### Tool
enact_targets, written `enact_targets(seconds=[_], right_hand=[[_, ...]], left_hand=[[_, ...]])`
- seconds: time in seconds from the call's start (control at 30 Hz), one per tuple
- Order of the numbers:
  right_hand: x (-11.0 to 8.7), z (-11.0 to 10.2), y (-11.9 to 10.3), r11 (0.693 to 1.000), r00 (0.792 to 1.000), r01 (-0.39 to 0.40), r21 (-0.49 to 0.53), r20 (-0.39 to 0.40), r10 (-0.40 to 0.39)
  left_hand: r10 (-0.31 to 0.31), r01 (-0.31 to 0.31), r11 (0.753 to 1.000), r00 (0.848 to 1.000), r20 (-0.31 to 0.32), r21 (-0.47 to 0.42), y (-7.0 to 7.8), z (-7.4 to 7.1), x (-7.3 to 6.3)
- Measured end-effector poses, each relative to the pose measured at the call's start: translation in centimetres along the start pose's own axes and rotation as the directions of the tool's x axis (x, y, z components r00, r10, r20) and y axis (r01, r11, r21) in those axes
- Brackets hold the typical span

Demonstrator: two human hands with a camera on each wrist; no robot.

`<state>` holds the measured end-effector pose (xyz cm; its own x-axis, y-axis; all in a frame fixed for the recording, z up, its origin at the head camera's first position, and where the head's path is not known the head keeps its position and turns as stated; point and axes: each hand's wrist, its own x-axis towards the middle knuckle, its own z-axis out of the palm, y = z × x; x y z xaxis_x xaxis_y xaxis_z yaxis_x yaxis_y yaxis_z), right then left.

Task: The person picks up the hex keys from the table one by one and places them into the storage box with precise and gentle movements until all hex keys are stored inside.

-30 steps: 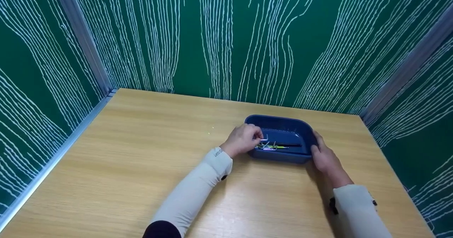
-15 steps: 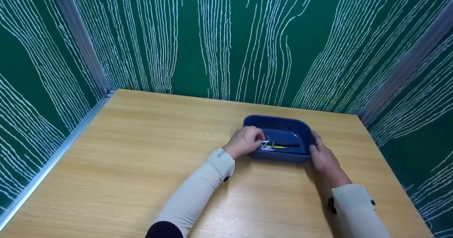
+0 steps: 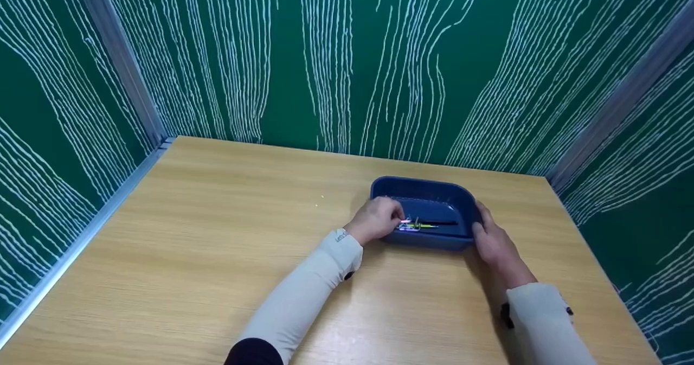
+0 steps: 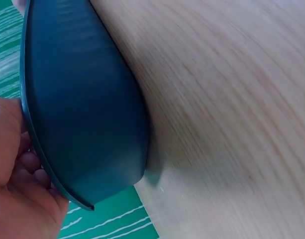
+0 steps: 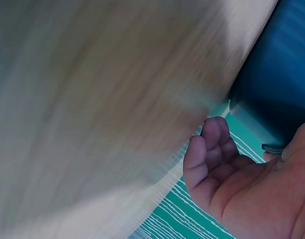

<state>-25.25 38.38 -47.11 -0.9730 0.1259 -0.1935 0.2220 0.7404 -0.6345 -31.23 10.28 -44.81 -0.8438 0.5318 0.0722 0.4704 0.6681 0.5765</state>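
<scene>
A dark blue plastic bin (image 3: 428, 240) stands on the wooden table, its near wall also filling much of the left wrist view. My left hand (image 3: 375, 218) reaches over the bin's left rim and pinches a small L-shaped hex key (image 3: 405, 221) between thumb and fingertips, low over the heap inside. In that heap several more bent metal keys lie around a slim yellow-green stick (image 3: 428, 226) and a thin black stick (image 3: 447, 223). My right hand (image 3: 494, 243) grips the bin's right end, thumb on the near side, with other fingers behind the wall.
Around the bin stretches the wooden table (image 3: 217, 235). Green panels with white wavy lines (image 3: 293, 83) enclose it at the back and both sides, with metal posts (image 3: 130, 61) at the corners. Tiny bright specks show left of the bin.
My left hand has moved slightly down and right, lowering the pinched hex key towards the heap in the bin. My right hand keeps its grip on the bin's end.
</scene>
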Motion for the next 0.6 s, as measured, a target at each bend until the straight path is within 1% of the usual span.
enact_targets(seconds=[0.13, 0.23, 0.37, 0.47, 0.53, 0.6], right_hand=[[0.0, 0.0, 0.0, 1.000, 1.000, -0.013, 0.002, 0.007, 0.013], [0.0, 0.0, -0.1, 1.000, 1.000, -0.018, 0.010, 0.015, 0.018], [0.0, -0.1, -0.1, 1.000, 1.000, -0.020, 0.006, 0.018, 0.020], [0.0, -0.1, -0.2, 1.000, 1.000, -0.019, 0.000, 0.017, 0.019], [0.0, -0.1, -0.2, 1.000, 1.000, -0.020, 0.001, 0.015, 0.020], [0.1, -0.1, -0.2, 1.000, 1.000, -0.019, -0.023, 0.008, 0.019]], left_hand=[[-0.029, 0.029, 0.999, 1.000, 0.008, 0.014, 0.2, 0.1, 0.1], [-0.071, 0.070, 0.996, 0.997, 0.022, 0.048, 0.5, 0.2, 0.4], [-0.143, 0.140, 0.988, 0.988, 0.049, 0.069, 1.1, 0.3, 0.9], [-0.182, 0.176, 0.980, 0.982, 0.059, 0.096, 1.4, 0.4, 1.3], [-0.192, 0.183, 0.973, 0.980, 0.053, 0.140, 1.6, 0.5, 1.5], [-0.184, 0.173, 0.960, 0.982, 0.031, 0.221, 1.7, 0.7, 1.7]])
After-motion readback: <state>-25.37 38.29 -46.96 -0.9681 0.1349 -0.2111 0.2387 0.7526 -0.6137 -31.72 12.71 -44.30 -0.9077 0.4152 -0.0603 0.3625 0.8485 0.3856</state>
